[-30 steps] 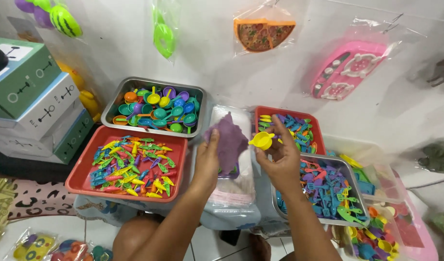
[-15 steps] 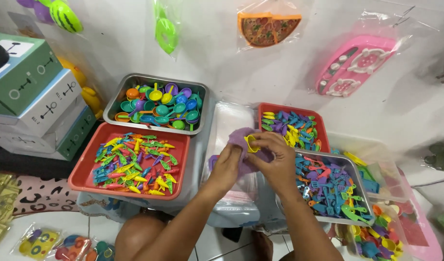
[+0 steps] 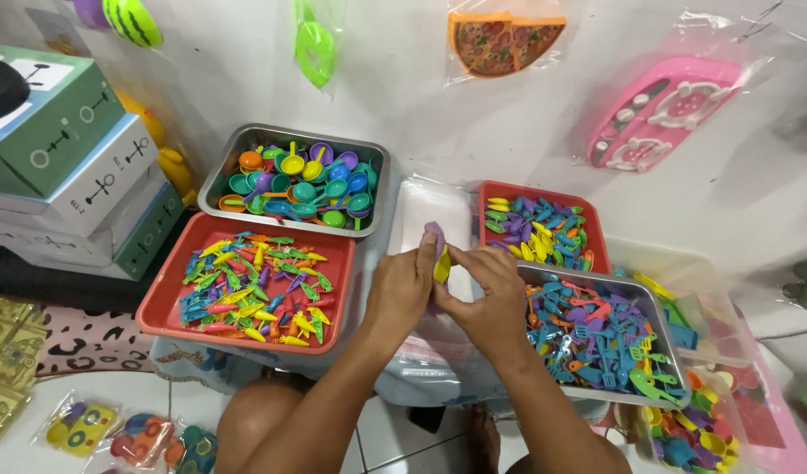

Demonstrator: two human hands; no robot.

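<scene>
2 hands meet over the clear plastic bags [image 3: 439,219] that lie between the trays: the left hand [image 3: 402,290] and the right hand [image 3: 489,294] pinch a small yellow toy piece [image 3: 442,263] together with a purple piece [image 3: 435,235] between thumbs and fingertips. Each grip is closed to a narrow pinch, with the other fingers curled in. The yellow piece looks like thin moulded plastic, so I judge it light, stiff and a little slick; a fingertip hold across its flat sides near the middle should serve. Its long axis stands nearly upright, the top end tipped slightly toward the wall. The purple piece rises just behind it; its shape is mostly hidden. To the left sits a red tray [image 3: 166,303] of mixed toy pieces, behind that a metal tray [image 3: 212,180] of toy spoons, and to the right a second metal tray [image 3: 660,329].
</scene>
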